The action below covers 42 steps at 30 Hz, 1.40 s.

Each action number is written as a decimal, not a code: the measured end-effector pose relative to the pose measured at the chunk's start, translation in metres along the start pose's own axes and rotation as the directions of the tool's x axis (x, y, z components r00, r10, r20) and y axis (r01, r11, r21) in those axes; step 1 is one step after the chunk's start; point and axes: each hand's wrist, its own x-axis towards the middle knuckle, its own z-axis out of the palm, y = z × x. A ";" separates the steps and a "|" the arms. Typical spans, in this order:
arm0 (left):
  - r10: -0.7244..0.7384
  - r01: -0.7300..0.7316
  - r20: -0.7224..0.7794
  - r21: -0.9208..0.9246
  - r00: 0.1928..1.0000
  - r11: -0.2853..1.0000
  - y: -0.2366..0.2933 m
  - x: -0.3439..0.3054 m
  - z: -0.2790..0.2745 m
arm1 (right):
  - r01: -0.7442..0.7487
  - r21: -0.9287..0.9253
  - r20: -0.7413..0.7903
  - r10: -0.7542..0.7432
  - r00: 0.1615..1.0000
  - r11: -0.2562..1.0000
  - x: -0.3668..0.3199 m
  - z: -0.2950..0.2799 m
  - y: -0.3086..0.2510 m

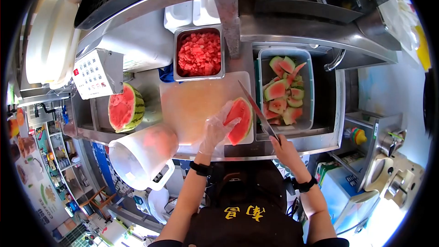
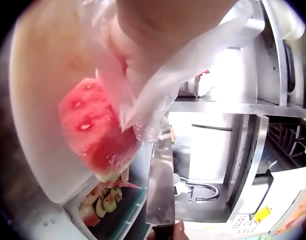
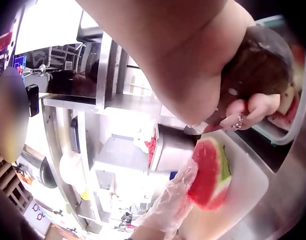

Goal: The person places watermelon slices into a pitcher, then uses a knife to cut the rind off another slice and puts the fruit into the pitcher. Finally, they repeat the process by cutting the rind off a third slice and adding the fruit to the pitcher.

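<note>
My left hand (image 1: 215, 130), in a clear plastic glove, holds a cut watermelon piece (image 1: 242, 126) at the right end of the white cutting board (image 1: 190, 105). Red flesh faces up, with green rind along the piece's right side. A few seeds show in the flesh in the left wrist view. My bare right hand (image 1: 287, 152) grips the dark handle of a long kitchen knife (image 1: 257, 109). The blade slants up and left, between the piece and the tub of rinds. In the right wrist view the knife handle (image 3: 258, 70) sits inside the curled fingers.
Behind the board stands a metal pan (image 1: 222, 66) of diced watermelon. A clear tub (image 1: 312, 96) of rind pieces sits in the sink at right. At left lie a watermelon half (image 1: 122, 110) and a big translucent pitcher (image 1: 123, 158) at the counter edge.
</note>
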 end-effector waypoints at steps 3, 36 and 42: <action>-0.032 0.033 -0.035 0.021 0.999 0.999 0.006 0.003 0.003 | 0.000 -0.072 0.037 0.003 0.999 0.997 -0.001 -0.024 -0.006; -0.156 0.147 -0.227 -0.055 0.961 0.988 0.010 -0.021 0.036 | 0.115 -0.138 -0.157 -0.137 0.978 0.984 0.072 0.077 0.041; -0.286 0.307 -0.173 0.107 0.942 0.946 0.037 -0.017 0.027 | 0.042 0.176 -0.011 -0.040 0.999 0.984 0.012 0.042 0.052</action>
